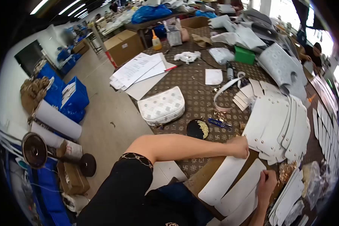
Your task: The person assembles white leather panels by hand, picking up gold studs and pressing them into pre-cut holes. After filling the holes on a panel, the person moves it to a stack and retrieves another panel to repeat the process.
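White strips (221, 180) lie on brown board (200, 177); likely light, bendy, perhaps slick, best held by edges. Left hand (237, 147) grip closed on one strip's far end; right hand (267, 183) curled at another's edge, hold unclear

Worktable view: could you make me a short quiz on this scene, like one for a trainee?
1. True or false: the green box lies farther from the person than the white patterned bag.

2. Which of these is the left hand touching?
A: a blue bag
B: a white strip
C: a cardboard box

3. Fill in: the round black dish holds small ____-coloured pieces.

Key: 1 true; 2 B; 3 gold.
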Tool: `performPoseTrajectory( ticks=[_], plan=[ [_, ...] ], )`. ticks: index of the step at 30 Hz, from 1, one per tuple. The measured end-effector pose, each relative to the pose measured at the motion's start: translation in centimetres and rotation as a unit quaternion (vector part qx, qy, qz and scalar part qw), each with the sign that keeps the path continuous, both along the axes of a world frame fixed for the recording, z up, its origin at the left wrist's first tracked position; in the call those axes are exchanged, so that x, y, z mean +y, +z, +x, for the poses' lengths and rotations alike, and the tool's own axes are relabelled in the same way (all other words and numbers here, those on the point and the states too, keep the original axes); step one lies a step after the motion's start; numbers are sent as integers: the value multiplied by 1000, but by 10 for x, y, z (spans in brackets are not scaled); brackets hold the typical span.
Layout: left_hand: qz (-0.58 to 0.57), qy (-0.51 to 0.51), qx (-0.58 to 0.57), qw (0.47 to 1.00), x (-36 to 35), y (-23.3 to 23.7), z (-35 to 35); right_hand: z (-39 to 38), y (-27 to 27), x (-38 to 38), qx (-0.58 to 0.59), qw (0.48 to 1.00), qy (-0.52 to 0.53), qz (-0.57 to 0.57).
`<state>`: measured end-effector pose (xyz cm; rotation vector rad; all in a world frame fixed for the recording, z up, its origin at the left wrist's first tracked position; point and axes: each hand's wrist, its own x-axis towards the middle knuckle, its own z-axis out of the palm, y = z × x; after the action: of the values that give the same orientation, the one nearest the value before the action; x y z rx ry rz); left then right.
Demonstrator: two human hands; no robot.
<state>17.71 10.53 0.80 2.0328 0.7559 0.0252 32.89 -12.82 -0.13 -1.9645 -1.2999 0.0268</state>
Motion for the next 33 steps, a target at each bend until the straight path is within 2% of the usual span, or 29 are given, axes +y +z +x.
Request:
performPoseTrajectory(
  ticks=[4, 5, 8, 21, 23, 25, 26, 27, 28, 29, 30, 33],
  plan=[
    [-5, 48, 39, 998, -5, 9, 8, 1, 1, -2, 24, 1000, 10, -16],
    [-34, 47, 79, 995, -3, 9, 13, 4, -2, -4, 30, 999, 4, -22],
    [-69, 60, 83, 992, -1, 13, 14, 4, -1, -2, 44, 999, -11, -26],
    [-62, 46, 116, 990, 7, 11, 21, 9, 8, 5, 40, 994, -29, -93],
    [-40, 49, 159, 985, 6, 14, 24, 20, 0, 3, 51, 993, -20, -103],
    [62, -34, 176, 982, 9, 11, 26, 19, -3, 1, 43, 997, -11, -69],
    [35, -24, 153, 987, 11, 2, 27, 12, 7, 3, 38, 994, -41, -96],
    [15, 1, 150, 989, 11, 4, 25, 7, 13, 4, 44, 995, -42, -78],
    [0, 7, 100, 995, 13, -8, 23, 10, 7, 3, 43, 995, -38, -78],
    [-3, -2, 116, 993, 14, -2, 22, 8, 6, 2, 54, 995, -39, -68],
    [-43, -6, 72, 996, 18, -15, 21, 6, 5, -1, 34, 997, -31, -57],
    [-107, -9, 17, 994, 13, -5, 13, -1, 10, -19, 17, 998, -58, 7]
  ],
)
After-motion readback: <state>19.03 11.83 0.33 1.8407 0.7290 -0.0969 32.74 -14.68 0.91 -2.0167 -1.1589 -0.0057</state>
